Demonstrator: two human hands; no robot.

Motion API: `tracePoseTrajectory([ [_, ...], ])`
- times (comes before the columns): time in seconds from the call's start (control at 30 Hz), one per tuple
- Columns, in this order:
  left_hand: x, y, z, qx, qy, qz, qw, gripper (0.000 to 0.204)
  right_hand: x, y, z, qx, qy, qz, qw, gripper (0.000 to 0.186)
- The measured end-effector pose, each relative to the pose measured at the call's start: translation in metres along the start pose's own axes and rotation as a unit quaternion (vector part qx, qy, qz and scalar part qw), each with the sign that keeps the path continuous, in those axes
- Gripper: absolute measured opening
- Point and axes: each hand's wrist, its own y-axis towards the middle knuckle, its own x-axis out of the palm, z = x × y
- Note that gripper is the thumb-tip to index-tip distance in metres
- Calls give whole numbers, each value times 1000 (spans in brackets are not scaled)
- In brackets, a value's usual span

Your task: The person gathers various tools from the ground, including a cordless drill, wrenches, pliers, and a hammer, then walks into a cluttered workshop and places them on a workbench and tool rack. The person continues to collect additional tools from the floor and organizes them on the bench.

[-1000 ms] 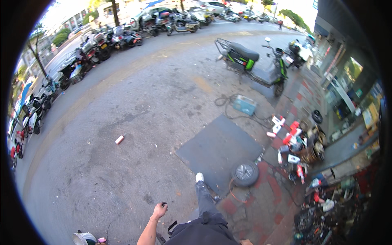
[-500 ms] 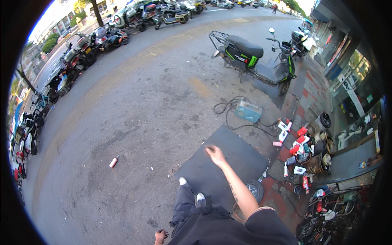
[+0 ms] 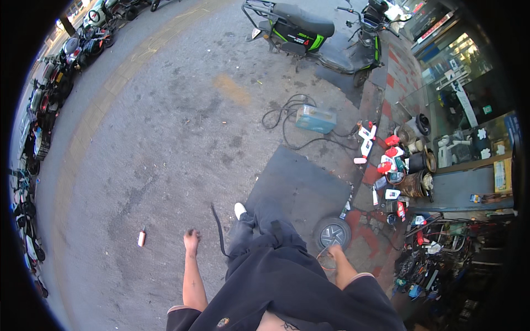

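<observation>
My left hand hangs low over the pavement at my left side, its fingers loosely bent and apart, with nothing visible in them. My right hand is down by my right side, overlapping the near edge of a small wheel with a tyre in this view. Whether it touches the wheel does not show, and its fingers are hard to make out. An orange hose or cable curves beside it. From my waist a dark strap swings out to the left. A dark mat lies before my feet.
A teal machine with black cables lies beyond the mat, near a black and green scooter. Bottles, buckets and a heap of parts crowd the right. A pinkish canister lies at left; parked scooters line the far left.
My right arm has drawn back from over the mat to my side. My left hand has come forward and left. The view has tilted down, and the strap has swung out.
</observation>
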Motion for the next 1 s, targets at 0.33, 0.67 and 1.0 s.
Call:
tracePoseTrajectory([
  [0.33, 63, 149, 191, 93, 104, -71, 988, 28, 35, -6, -120, 141, 155, -97, 973, 28],
  [0.67, 45, 210, 221, -142, 104, 33, 984, 28, 87, 52, -681, -335, 137, -133, 923, 31],
  [1.0, 111, 372, 358, -121, 47, 11, 991, 30, 119, 92, -934, -360, 71, -117, 923, 30],
])
